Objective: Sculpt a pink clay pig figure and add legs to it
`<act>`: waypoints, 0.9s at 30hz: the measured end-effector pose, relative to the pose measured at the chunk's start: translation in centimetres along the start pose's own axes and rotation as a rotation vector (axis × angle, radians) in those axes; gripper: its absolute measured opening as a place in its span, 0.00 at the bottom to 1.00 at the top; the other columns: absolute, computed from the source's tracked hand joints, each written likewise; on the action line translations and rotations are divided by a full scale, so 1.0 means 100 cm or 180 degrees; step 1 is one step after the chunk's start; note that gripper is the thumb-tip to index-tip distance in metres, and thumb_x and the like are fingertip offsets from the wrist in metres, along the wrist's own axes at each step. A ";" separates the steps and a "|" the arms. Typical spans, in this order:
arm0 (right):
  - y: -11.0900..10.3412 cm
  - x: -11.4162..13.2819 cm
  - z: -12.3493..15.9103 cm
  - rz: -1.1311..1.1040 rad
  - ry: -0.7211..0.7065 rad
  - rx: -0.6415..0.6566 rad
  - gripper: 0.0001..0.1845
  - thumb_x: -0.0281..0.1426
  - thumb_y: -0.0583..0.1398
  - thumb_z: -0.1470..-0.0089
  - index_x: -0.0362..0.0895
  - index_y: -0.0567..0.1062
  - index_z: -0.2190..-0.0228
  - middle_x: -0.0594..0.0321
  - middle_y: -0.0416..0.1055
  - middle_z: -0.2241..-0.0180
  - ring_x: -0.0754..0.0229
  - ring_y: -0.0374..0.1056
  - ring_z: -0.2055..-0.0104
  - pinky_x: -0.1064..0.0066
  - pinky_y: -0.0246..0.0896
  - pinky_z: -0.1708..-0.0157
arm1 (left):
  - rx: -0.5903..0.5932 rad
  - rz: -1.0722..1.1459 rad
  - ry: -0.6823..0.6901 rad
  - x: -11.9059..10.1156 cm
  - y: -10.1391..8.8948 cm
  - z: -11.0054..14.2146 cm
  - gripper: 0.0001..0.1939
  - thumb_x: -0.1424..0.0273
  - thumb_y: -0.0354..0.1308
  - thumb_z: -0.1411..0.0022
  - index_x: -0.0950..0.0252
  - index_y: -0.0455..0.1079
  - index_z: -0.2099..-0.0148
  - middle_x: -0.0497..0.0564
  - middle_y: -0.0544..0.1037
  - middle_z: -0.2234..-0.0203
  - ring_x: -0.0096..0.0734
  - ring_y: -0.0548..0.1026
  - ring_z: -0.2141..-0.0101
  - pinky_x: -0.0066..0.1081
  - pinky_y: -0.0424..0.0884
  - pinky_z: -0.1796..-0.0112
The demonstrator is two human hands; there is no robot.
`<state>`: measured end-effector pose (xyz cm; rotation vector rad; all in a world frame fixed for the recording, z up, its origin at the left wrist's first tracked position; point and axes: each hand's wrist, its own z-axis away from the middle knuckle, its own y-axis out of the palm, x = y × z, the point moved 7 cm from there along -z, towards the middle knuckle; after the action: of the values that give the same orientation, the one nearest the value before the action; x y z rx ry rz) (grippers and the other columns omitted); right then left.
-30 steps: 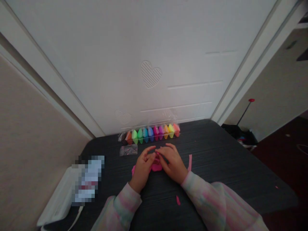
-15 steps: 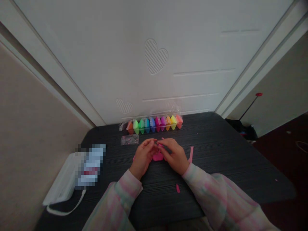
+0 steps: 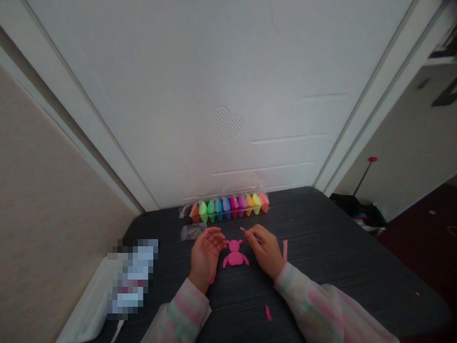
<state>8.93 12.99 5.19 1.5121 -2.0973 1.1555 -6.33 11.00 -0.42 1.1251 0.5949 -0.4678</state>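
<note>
Pink clay-like eared figure (image 3: 235,258) lies inside the dark wood-grained surface (image 3: 321,238)'s far edge, uncovered now that left hand (image 3: 205,256), loosely curled and empty, has parted from right hand (image 3: 266,250), which pinches slim pink stick (image 3: 243,229).

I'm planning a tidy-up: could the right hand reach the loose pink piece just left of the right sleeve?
Probably yes: the loose pink piece lies uncovered on the dark table, and nothing visible blocks the right hand. It would need to draw back, though, and it holds a slim pink item.

Right hand (image 3: 266,251) pinches pink stick (image 3: 243,229) near pink figure (image 3: 235,258).
</note>
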 end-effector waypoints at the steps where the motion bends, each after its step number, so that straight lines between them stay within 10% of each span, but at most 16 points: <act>1: 0.000 0.005 0.001 0.0037 -0.0096 -0.0013 0.14 0.32 0.52 0.45 0.44 0.67 0.81 0.67 0.64 0.81 0.65 0.63 0.77 0.74 0.58 0.77 | 0.0001 0.0020 -0.0014 0.001 0.001 0.002 0.10 0.68 0.52 0.47 0.70 0.70 0.71 0.52 0.74 0.79 0.29 0.73 0.74 0.29 0.68 0.69; 12: 0.000 0.093 -0.042 0.0078 -0.2243 -0.0222 0.10 0.32 0.49 0.44 0.46 0.70 0.69 0.65 0.73 0.77 0.64 0.68 0.75 0.72 0.63 0.75 | 0.0509 0.0419 -0.0354 -0.014 0.071 0.000 0.17 0.67 0.46 0.41 0.71 0.74 0.67 0.60 0.76 0.63 0.37 0.73 0.57 0.34 0.64 0.52; 20: -0.019 0.082 -0.082 -0.0008 -0.1914 -0.0035 0.11 0.31 0.56 0.49 0.48 0.69 0.60 0.66 0.74 0.74 0.65 0.69 0.76 0.78 0.64 0.77 | 0.0904 0.0806 -0.0094 -0.047 0.090 -0.021 0.15 0.65 0.48 0.43 0.64 0.73 0.64 0.58 0.75 0.59 0.40 0.69 0.52 0.40 0.62 0.49; 27: -0.009 0.101 -0.065 0.0150 -0.1554 0.0666 0.04 0.31 0.59 0.50 0.48 0.73 0.69 0.65 0.74 0.69 0.59 0.67 0.65 0.62 0.59 0.59 | 0.0309 0.1092 -0.0527 -0.039 0.109 0.025 0.20 0.62 0.41 0.40 0.68 0.71 0.62 0.58 0.74 0.59 0.33 0.72 0.56 0.32 0.66 0.52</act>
<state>4.47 11.23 16.19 2.0203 -2.3833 1.1384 -1.99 12.82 10.46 1.2388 0.2290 -0.2908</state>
